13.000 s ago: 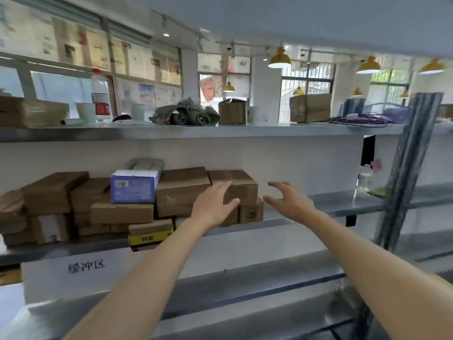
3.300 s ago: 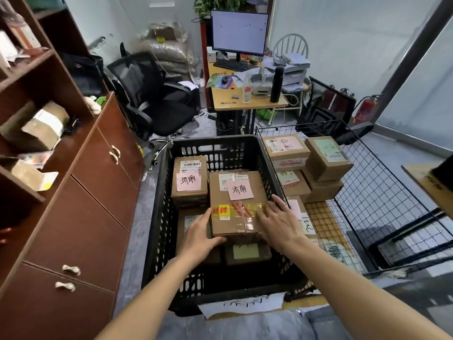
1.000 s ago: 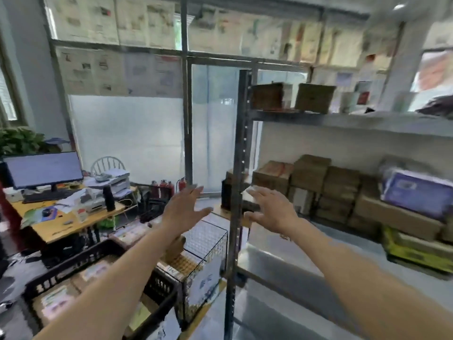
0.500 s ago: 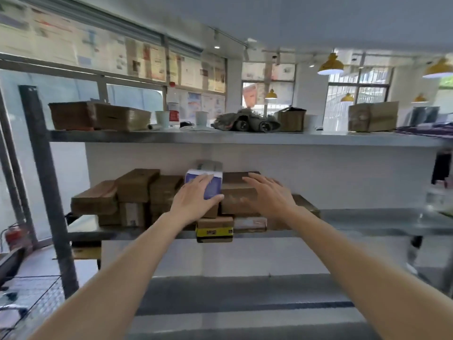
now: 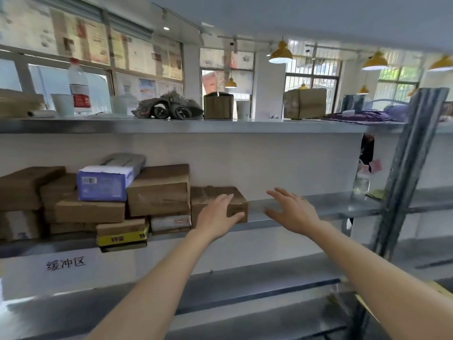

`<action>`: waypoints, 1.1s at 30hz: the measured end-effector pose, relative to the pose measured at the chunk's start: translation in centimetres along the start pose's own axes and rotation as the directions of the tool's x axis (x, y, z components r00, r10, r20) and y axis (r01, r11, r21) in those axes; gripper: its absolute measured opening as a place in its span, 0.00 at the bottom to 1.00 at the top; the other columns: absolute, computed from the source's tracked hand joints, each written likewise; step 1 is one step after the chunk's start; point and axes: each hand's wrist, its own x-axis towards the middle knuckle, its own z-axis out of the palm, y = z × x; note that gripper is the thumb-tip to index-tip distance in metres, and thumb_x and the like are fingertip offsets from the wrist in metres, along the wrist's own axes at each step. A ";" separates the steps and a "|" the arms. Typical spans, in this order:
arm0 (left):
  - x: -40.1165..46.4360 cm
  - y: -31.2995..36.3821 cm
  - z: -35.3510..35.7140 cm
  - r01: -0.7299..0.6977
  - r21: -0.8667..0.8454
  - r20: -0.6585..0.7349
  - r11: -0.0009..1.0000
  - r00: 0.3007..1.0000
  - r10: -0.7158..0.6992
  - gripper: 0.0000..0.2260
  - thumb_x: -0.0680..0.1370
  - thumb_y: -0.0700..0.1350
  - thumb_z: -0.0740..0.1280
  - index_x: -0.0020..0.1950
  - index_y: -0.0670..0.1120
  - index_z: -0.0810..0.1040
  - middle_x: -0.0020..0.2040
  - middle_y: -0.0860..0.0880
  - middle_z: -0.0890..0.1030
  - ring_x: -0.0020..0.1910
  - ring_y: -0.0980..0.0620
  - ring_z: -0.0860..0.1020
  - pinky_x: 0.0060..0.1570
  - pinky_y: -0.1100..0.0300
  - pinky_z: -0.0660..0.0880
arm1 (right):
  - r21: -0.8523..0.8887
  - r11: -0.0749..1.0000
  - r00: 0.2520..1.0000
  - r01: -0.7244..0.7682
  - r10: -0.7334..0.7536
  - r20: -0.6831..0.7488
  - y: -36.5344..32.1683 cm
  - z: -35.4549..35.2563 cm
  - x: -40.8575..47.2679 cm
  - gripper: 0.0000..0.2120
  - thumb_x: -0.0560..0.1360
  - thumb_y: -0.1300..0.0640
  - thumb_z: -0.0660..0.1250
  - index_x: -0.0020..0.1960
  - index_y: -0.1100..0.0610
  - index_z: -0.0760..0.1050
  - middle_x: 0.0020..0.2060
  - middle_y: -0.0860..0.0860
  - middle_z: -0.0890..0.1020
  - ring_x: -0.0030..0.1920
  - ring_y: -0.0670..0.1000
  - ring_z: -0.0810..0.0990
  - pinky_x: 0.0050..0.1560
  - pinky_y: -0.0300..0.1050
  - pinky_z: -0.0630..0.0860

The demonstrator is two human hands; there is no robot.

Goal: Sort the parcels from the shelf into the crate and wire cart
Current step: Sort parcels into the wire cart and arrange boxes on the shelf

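Head view, apparently close, facing shelf

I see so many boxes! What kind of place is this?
Probably a parcel sorting room: taped cardboard parcels are stacked on a metal shelf, which carries a handwritten zone sign.

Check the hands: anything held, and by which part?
Nothing held. Left hand lies open on the front top edge of the rightmost brown parcel; right hand is open in the air beside it.

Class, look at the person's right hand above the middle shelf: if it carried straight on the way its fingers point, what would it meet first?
Nothing on the shelf seems to lie ahead of the right hand; probably the white back wall comes first. The brown box sits off to its left, though depth is unclear.
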 end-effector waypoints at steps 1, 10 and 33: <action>0.8 -0.1 1.0 0.025 -0.005 0.012 1.000 1.000 -0.024 0.34 0.80 0.65 0.63 0.82 0.52 0.60 0.81 0.51 0.61 0.79 0.49 0.62 0.74 0.49 0.65 | 0.015 1.000 1.000 -0.005 0.004 0.007 0.9 0.6 0.7 0.32 0.80 0.34 0.60 0.81 0.43 0.59 0.81 0.46 0.60 0.77 0.55 0.66 0.74 0.55 0.65; 9.1 -3.5 6.7 0.135 0.008 0.015 0.991 0.991 -0.135 0.33 0.81 0.64 0.62 0.82 0.52 0.59 0.82 0.51 0.60 0.79 0.49 0.61 0.72 0.50 0.65 | 0.098 0.995 0.994 0.006 -0.017 0.112 3.1 7.6 9.9 0.32 0.80 0.34 0.59 0.80 0.43 0.59 0.80 0.46 0.60 0.77 0.53 0.66 0.72 0.56 0.69; 15.7 -2.6 11.5 0.354 0.211 -0.053 0.911 0.935 -0.351 0.32 0.82 0.67 0.51 0.81 0.50 0.62 0.78 0.47 0.68 0.80 0.45 0.59 0.77 0.49 0.55 | 0.550 0.821 0.897 0.150 -0.346 0.273 10.2 16.1 20.7 0.32 0.79 0.36 0.63 0.79 0.41 0.59 0.71 0.45 0.74 0.67 0.50 0.76 0.66 0.50 0.75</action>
